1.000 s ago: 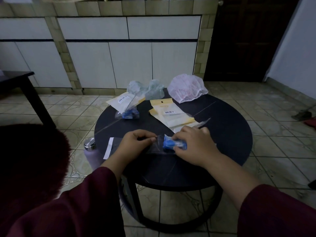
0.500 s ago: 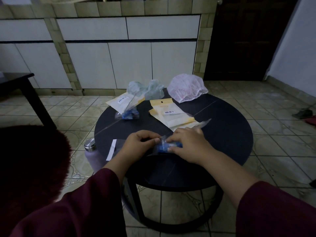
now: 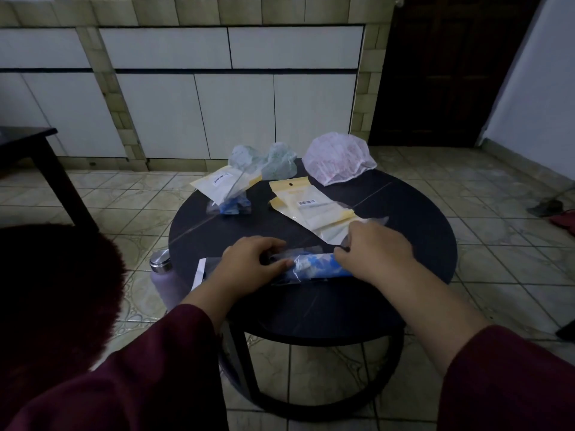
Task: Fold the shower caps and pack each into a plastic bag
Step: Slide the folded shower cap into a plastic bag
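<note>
A round dark worktop point(image 3: 404, 231) is standing on a tiled floor point(image 3: 118, 194) before white cabinet doors point(image 3: 233, 116). Near its front edge a folded blue shower cap point(image 3: 314, 265) is lying inside a clear plastic bag point(image 3: 303, 269), which is stretching lengthwise between the two hands. The left hand point(image 3: 249, 262) is gripping the bag's left end, its fingers point(image 3: 273, 244) curling over the plastic and the thumb pressing in from the near side. The right hand point(image 3: 376, 253) is gripping the right end, its fingers curling down over the bag so that their tips are hidden. Both forearms are emerging from dark red sleeves point(image 3: 161, 368).

Behind the right hand, a stack of empty yellow-headed bags point(image 3: 311, 209) with a barcode label is lying flat. At the far left of the worktop, a packed bag holding a blue cap point(image 3: 231, 207) is resting under another flat empty bag point(image 3: 217, 188). Beyond these, two crumpled pale green shower caps point(image 3: 270, 160) are sitting side by side at the far edge, and a white shower cap with pink print point(image 3: 337, 161) is lying puffed open to their right. A white paper strip point(image 3: 199, 272) is lying just left of the left hand. A lilac bottle with a steel lid point(image 3: 161, 272) is standing on the floor beside the worktop's left edge, and a dark side table point(image 3: 28, 141) is showing at far left.
</note>
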